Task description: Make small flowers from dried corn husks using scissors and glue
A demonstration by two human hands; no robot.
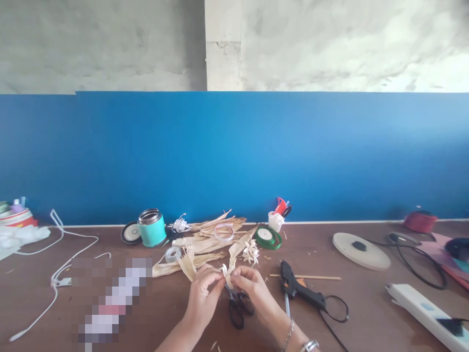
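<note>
Both hands meet at the middle front of the table. My left hand [206, 288] pinches the lower end of a pale dried corn husk strip [234, 254]. My right hand [251, 286], with bracelets on its wrist, has thumb and finger closed on the same strip from the other side. Under the hands lie black-handled scissors [237, 313], their blades partly hidden. Just beyond sits a white flower of husk petals [251, 252]. More dried husks [205, 244] are piled behind, with a roll of clear tape [173, 254] at their left.
A black glue gun [300, 288] and a thin wooden stick [311, 277] lie to the right. Farther back are a green ribbon spool [266, 237], a white cup of tools [275, 222] and a teal jar [152, 230]. A white power strip [425, 313] and cables lie far right.
</note>
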